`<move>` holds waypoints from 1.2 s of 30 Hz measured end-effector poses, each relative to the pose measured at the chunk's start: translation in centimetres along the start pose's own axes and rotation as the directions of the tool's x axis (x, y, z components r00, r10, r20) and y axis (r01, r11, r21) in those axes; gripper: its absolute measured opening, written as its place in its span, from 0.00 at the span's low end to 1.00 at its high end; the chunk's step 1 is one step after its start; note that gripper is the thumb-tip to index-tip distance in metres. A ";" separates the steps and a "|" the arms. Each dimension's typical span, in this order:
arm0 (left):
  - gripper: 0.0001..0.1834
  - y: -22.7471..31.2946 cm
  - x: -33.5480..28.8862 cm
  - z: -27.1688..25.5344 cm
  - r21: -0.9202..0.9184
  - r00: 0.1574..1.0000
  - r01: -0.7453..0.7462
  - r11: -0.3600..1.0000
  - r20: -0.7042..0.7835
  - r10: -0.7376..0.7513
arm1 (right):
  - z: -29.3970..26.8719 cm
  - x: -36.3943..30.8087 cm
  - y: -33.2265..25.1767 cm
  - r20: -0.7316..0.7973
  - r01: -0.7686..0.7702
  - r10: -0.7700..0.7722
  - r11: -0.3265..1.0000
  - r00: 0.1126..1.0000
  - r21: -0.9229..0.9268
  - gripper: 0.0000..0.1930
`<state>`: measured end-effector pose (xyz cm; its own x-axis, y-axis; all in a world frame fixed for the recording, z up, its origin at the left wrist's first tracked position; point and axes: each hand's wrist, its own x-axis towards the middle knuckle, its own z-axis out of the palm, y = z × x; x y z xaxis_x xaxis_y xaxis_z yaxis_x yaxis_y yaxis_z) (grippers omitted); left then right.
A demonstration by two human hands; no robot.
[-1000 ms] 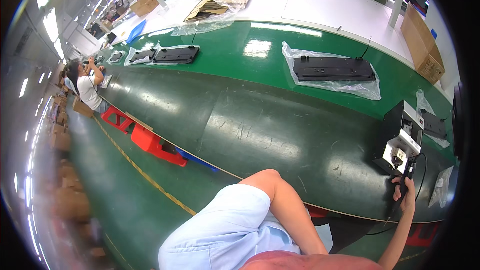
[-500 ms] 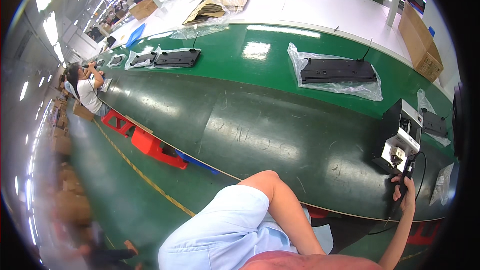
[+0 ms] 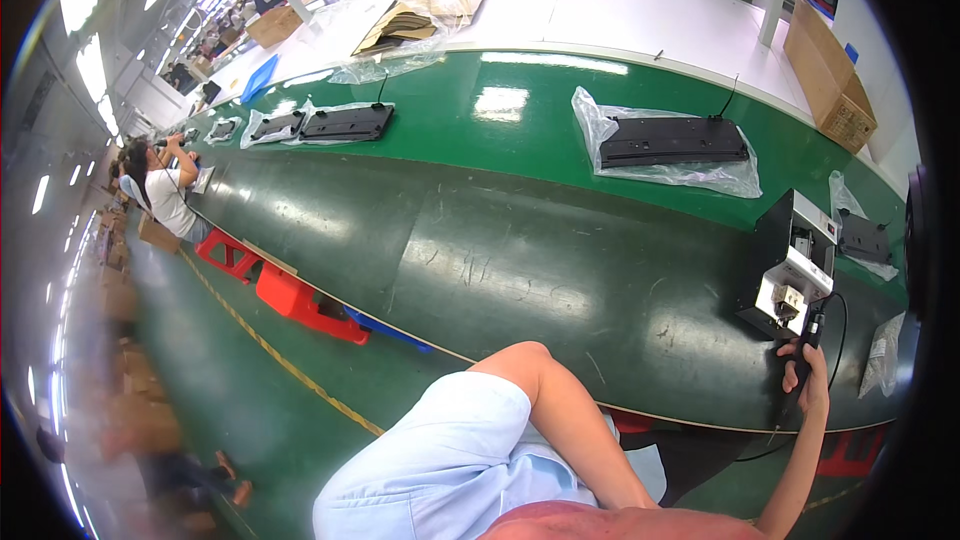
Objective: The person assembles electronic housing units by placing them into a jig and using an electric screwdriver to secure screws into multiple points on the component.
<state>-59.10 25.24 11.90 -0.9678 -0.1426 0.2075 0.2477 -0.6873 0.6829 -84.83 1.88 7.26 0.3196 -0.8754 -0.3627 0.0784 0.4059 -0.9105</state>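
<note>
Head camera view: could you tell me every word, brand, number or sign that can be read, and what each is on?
No text can be read clearly.
Cardboard box at the upper right: small dark print, too small to read.
Black and silver machine: tiny marks on its front, too small to read.
Black tool in the right hand: no lettering can be made out.

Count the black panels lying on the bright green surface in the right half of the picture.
2. One panel lies on clear plastic; another panel lies farther right, beyond the black-and-silver box. The box may hide more.
</note>
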 end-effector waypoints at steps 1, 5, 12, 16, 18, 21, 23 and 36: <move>0.16 0.0 0.0 0.0 -0.002 1.000 0.001 1.000 0.001 -0.001 | 0.1 0.0 0.0 -0.007 -0.002 0.002 1.000 1.000 0.002 0.20; 0.15 -0.1 0.2 -0.1 -0.013 1.000 0.006 1.000 0.002 -0.006 | 0.3 -0.1 -0.2 -0.022 -0.006 0.006 1.000 1.000 -0.003 0.20; 0.15 -0.2 0.3 -0.1 -0.024 1.000 0.008 1.000 -0.006 -0.008 | -0.1 0.1 0.0 -0.007 -0.011 0.011 1.000 1.000 -0.001 0.21; 0.15 -0.2 0.3 -0.1 -0.035 1.000 0.008 0.999 -0.006 -0.009 | 0.4 0.0 -0.2 -0.029 0.000 0.000 1.000 1.000 0.001 0.24; 0.15 -0.2 0.3 -0.1 -0.033 1.000 0.009 0.999 -0.008 -0.009 | 0.3 0.0 -0.1 -0.023 0.007 -0.007 1.000 1.000 0.003 0.24; 0.15 -0.3 0.3 -0.2 -0.038 1.000 0.008 0.999 -0.011 -0.008 | 0.4 -0.1 -0.1 -0.040 0.001 -0.001 1.000 0.999 0.003 0.24; 0.15 -0.3 0.2 -0.2 -0.045 1.000 0.008 0.999 -0.014 -0.008 | 0.3 -0.1 -0.1 -0.030 -0.002 0.002 1.000 1.000 0.007 0.23; 0.15 -0.2 0.2 -0.4 -0.060 1.000 0.009 0.998 -0.021 -0.011 | -0.1 0.0 0.0 -0.006 0.001 -0.001 1.000 1.000 -0.015 0.21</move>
<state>-59.35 25.08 11.52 -0.9711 -0.1501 0.1855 0.2354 -0.7299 0.6417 -84.95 1.82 7.22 0.3135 -0.8776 -0.3627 0.0648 0.4009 -0.9138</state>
